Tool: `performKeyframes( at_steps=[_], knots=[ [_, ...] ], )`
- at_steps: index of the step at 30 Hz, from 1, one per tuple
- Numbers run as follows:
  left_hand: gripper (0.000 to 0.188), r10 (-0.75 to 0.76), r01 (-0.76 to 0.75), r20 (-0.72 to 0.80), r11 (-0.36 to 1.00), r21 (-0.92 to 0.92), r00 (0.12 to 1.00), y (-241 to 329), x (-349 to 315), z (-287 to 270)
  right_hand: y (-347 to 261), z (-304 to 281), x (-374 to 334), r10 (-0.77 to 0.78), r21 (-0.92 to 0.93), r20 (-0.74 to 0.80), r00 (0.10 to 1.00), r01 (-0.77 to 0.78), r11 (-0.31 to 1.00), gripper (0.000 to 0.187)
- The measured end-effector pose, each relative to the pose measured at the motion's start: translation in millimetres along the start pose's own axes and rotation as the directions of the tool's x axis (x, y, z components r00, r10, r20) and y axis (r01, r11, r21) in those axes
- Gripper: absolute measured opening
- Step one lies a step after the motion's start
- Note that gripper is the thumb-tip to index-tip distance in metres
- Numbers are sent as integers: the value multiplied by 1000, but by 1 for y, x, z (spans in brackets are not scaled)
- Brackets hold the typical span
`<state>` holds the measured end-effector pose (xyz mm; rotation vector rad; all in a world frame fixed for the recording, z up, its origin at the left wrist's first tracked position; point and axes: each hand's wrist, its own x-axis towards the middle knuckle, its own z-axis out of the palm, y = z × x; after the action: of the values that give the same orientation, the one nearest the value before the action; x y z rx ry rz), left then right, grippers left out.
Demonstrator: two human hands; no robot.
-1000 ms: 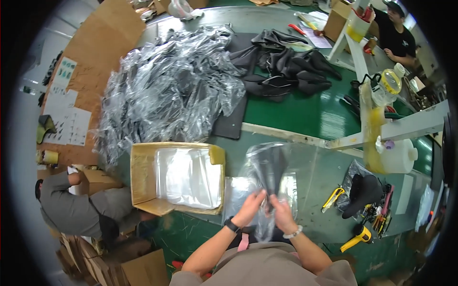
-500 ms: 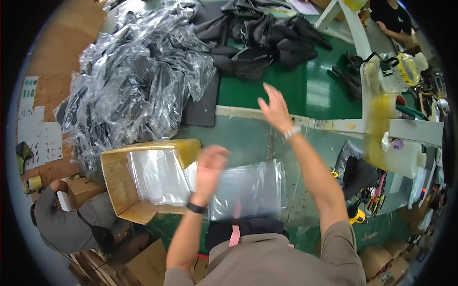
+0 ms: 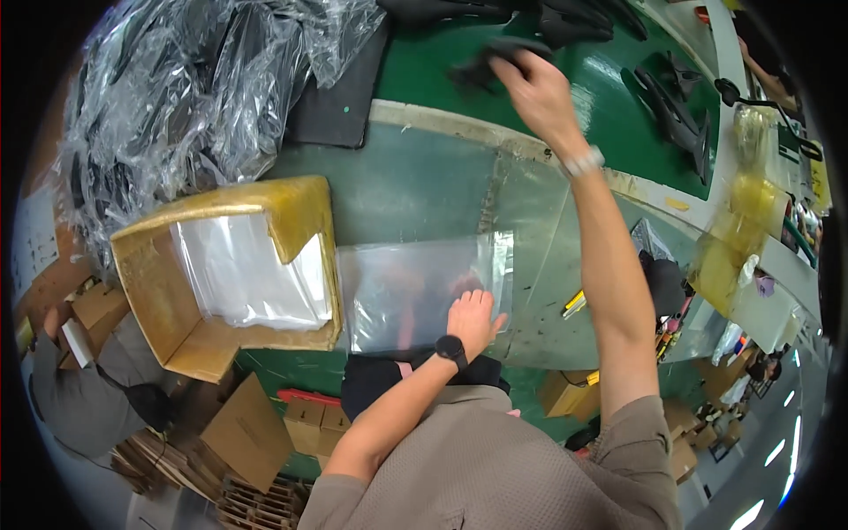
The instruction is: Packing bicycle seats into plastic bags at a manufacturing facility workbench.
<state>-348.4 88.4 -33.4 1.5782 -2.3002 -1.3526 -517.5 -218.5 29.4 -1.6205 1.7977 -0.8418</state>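
My left hand point(image 3: 475, 320) lies with its fingers spread on the flat clear plastic bags point(image 3: 402, 287) at the table's near edge. Over the green mat point(image 3: 424, 75), my right hand point(image 3: 537, 93) is closed on a black piece point(image 3: 486, 69) that looks like a bicycle saddle; motion blurs it. Similar black saddles point(image 3: 574, 22) lie at the far edge, and others point(image 3: 676, 115) rest on the right of the mat. To the left of the bags, a tipped cardboard box point(image 3: 146, 291) holds a stack of clear bags point(image 3: 238, 274).
A heap of plastic-wrapped black pieces point(image 3: 194, 106) covers the far left, beside a dark board point(image 3: 331, 110). A yellow cutter point(image 3: 574, 305) lies right of the bags. A pale frame rail point(image 3: 654, 190) edges the mat. Another person point(image 3: 106, 380) is at the lower left.
My left hand has moved right and down onto the clear bags. My right hand, empty before, has reached farther out and taken hold of a black saddle. The view has shifted.
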Motion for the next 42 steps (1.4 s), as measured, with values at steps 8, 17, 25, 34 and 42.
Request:
performKeyframes(
  at_steps=[8, 17, 25, 34, 42],
  knots=[
    [13, 142, -135, -22, 970, 202, 990, -19, 2, 31, 76, -46, -180, 529, 864, 399, 749, -500, 56, 31],
    [13, 62, -63, -16, 990, -124, 998, -26, -10, 14, 133, -30, -272, 812, 680, -156, 563, -535, 502, 37],
    [18, -191, 190, 34, 903, -386, 981, -29, -14, 13, 20, 77, -326, 588, 129, -263, 765, -576, 807, 81],
    [18, -297, 291, 74, 800, -525, 952, -69, -22, 31, 29, 56, -294, 721, 370, -142, 678, -639, 674, 53],
    [16, -316, 275, 16, 799, -534, 949, -37, -34, 18, 87, 7, -353, 377, -274, -480, 792, -543, 793, 69]
  ],
)
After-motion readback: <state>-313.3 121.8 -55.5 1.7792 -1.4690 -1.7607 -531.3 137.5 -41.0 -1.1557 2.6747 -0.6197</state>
